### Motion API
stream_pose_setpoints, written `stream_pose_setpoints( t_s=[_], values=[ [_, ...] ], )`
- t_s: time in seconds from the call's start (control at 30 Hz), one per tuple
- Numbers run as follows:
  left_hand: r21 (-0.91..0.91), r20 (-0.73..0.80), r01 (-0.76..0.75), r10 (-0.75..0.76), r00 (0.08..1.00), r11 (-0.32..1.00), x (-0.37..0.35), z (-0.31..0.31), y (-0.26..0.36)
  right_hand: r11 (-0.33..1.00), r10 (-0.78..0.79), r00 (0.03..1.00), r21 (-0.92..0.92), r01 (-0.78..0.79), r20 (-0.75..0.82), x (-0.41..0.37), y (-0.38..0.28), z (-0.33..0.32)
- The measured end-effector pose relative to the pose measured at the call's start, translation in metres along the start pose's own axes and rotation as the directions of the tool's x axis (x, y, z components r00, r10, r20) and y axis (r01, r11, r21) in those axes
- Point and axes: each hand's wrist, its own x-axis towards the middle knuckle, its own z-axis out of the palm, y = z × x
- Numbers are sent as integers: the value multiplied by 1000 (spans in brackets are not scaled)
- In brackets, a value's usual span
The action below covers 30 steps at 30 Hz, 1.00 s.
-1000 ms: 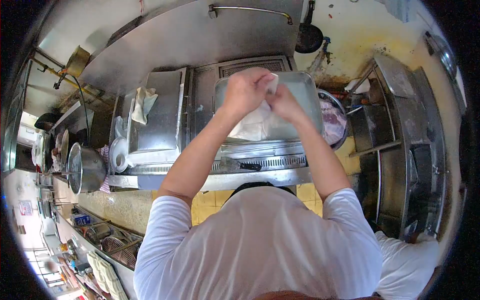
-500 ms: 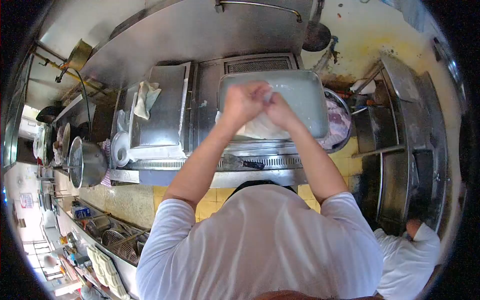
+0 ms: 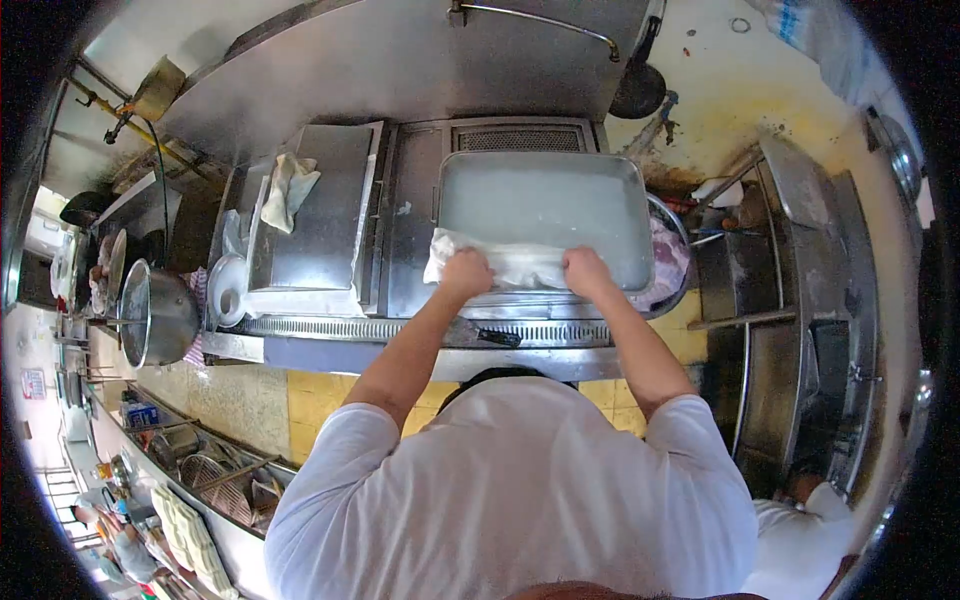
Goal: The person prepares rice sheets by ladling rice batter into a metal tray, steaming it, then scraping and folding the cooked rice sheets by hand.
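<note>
**Steel tray with a white cloth held taut at its near edge**

Seen from the head camera, the person in a white shirt leans over a stainless cooking range. The left hand [image 3: 468, 272] and the right hand [image 3: 585, 272] are set apart, each a closed fist clamped on one end of a white cloth [image 3: 518, 264]. The cloth stretches between them and lies along the near rim of a wide steel tray [image 3: 545, 195], with one corner hanging past the left hand. Just right of the tray, partly under it, sits a bowl of purplish raw meat [image 3: 672, 252]. A dark-handled tool [image 3: 498, 337] rests on the grate below the hands. Farther left, a crumpled rag [image 3: 288, 188] lies on a flat steel cover, and a steel pot [image 3: 160, 315] stands at the counter's end.
</note>
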Motion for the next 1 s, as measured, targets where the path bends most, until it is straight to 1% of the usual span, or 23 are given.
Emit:
stream_pose_setpoints(
  t_s=[0.03, 0.07, 0.13, 0.2, 0.27, 0.3, 0.37, 0.4, 0.43, 0.47, 0.5, 0.53, 0.57, 0.63, 0.7, 0.77, 0.8, 0.83, 0.87, 0.9, 0.93, 0.97, 1.0],
  values=[
    [11, 10, -15, 14, 1000, 1000, 2, 4, 0, 994, 75, 991, -92, -64, 115, 17, 23, 23],
    [7, 3, -9, 9, 1000, 1000, 4, -8, 9, 994, 69, 991, -98, -57, 115, 22, 22, 16],
    [-254, -56, 0, -15, 998, 967, 6, -65, 45, 993, 57, 998, -109, -53, 40, 26, 9, -13],
    [-496, -261, -129, -6, 965, 859, 11, -107, 81, 954, -50, 980, 281, 104, -192, 29, -36, -61],
    [-534, -472, -327, 46, 880, 780, 13, -150, 114, 682, -91, 987, 714, 160, -135, 33, -84, -103],
    [-532, -471, -328, 48, 881, 780, 13, -164, 117, 681, -89, 987, 715, 160, -136, 27, -100, -114],
    [-526, -654, -451, -4, 757, 721, 10, -189, 115, 670, 24, 999, 742, -32, 21, 13, -119, -125],
    [-542, -677, -454, -47, 735, 707, 0, -214, 113, 665, 30, 999, 746, -32, 16, 11, -107, -113],
    [-557, -700, -461, -91, 709, 691, -9, -235, 104, 755, -35, 999, 654, 51, -38, 13, -82, -90],
    [-555, -753, -458, -187, 630, 694, -6, -239, 83, 827, -106, 991, 545, 133, -82, 14, -54, -67],
    [-549, -772, -401, -261, 580, 734, -10, -247, 66, 903, -87, 993, 415, 113, -81, 10, -13, -46],
    [-566, -752, -324, -313, 581, 758, -16, -250, 55, 957, -71, 994, 274, 91, -83, 8, 15, -34],
    [-548, -734, -296, -280, 619, 783, -14, -237, 47, 957, -72, 994, 276, 92, -80, 4, 15, -40],
    [-479, -711, -297, -167, 683, 826, -12, -209, 47, 983, 55, 998, 174, -61, 39, -5, 7, -67],
    [-433, -650, -334, -34, 759, 837, -16, -176, 80, 879, -101, 948, 419, 227, -302, 1, -33, -78],
    [-432, -595, -343, 22, 803, 834, -15, -167, 102, 687, -194, 919, 622, 376, -342, -3, -98, -111],
    [-401, -620, -405, 82, 780, 822, -18, -174, 112, 687, -188, 920, 624, 373, -343, -4, -109, -111],
    [-369, -643, -465, 141, 753, 805, -20, -182, 120, 723, -167, 978, 660, 206, -123, -6, -117, -109],
    [-368, -641, -470, 148, 753, 802, -22, -193, 116, 753, -136, 985, 657, 36, 102, -9, -119, -109],
    [-443, -697, -467, 33, 716, 766, -22, -209, 103, 754, -132, 987, 655, 37, 96, -6, -103, -91],
    [-514, -736, -466, -92, 670, 720, -23, -221, 87, 856, -110, 993, 505, 115, -39, 2, -70, -57],
    [-526, -730, -391, -165, 663, 756, -26, -228, 70, 929, -115, 978, 331, 167, -172, 5, -39, -35],
    [-537, -722, -310, -239, 649, 784, -30, -232, 53, 949, -86, 989, 293, 118, -121, 2, -11, -29]
  ],
)
